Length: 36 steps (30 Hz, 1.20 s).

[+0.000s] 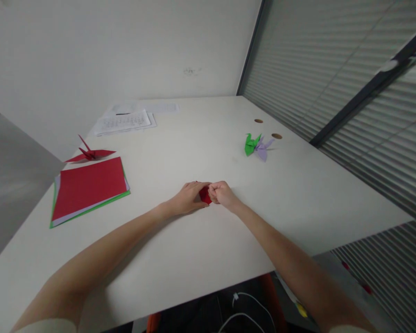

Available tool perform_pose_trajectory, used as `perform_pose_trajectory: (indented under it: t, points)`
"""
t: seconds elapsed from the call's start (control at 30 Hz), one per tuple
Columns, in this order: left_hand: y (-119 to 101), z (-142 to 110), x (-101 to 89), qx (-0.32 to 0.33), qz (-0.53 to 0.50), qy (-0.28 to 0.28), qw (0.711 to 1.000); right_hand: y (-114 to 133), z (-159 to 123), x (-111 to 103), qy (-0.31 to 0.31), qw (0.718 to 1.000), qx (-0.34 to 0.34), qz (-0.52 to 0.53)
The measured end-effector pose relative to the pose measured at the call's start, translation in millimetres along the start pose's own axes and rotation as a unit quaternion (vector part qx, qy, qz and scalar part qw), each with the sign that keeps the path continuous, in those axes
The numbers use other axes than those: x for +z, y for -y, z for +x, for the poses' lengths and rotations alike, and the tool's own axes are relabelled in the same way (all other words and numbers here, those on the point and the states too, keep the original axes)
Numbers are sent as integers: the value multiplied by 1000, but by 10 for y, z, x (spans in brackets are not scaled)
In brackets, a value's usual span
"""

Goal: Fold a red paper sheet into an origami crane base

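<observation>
A small piece of folded red paper (205,195) lies on the white table between my hands, largely covered by them. My left hand (188,198) holds it from the left, thumb at the near edge and fingers along the far edge. From the right, my right hand (222,193) is closed, its curled fingers gripping the right side of the paper. How the paper is folded under the fingers is hidden.
Coloured paper sheets (90,187), red on top, lie stacked at left, with a red paper crane (90,154) behind. Written pages (125,121) rest farther back. Green (251,144) and lilac (263,150) paper cranes stand at right near two table holes. Blinds (333,83) line the right side.
</observation>
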<state>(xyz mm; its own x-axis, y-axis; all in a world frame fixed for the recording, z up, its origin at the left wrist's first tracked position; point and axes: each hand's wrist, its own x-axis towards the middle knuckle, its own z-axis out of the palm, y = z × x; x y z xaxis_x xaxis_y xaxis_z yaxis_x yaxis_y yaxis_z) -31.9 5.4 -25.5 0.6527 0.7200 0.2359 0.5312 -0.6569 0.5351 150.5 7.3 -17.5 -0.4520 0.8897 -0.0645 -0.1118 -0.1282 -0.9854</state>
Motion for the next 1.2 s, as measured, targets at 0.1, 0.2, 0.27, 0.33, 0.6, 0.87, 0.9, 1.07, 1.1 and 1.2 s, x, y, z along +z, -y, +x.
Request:
perform_pose_trajectory:
  t: [0.1,0.2,0.27,0.33,0.6,0.87,0.9,1.07,1.1,1.2]
  points:
    - [-6,1,-6,4,0,7,1000,54,-36,-28,7,1000,-12,16]
    - [-18,7,-19,-5,7,11,1000,98,-66,-66,32,999,-15,23]
    - [-19,12,-24,-1,7,11,1000,96,-66,-77,45,999,-4,-1]
    - [-11,17,-21,6,2,9,1000,85,-62,-72,48,999,5,-24]
    - [19,42,-9,29,-8,5,1000,131,-86,-87,52,998,-17,-18]
    - [-2,36,-25,24,-11,4,1000,176,-97,-209,34,998,-48,-17]
    - [0,35,-23,23,-9,4,1000,172,-96,-232,36,998,-37,-43]
    - [18,25,-5,21,-4,-5,1000,114,-79,-286,42,995,-14,-93]
    - [22,24,-2,21,-4,-7,1000,103,-76,-283,41,995,-21,-88]
    - [32,23,4,27,-3,-13,1000,72,-68,-270,40,994,-28,-100]
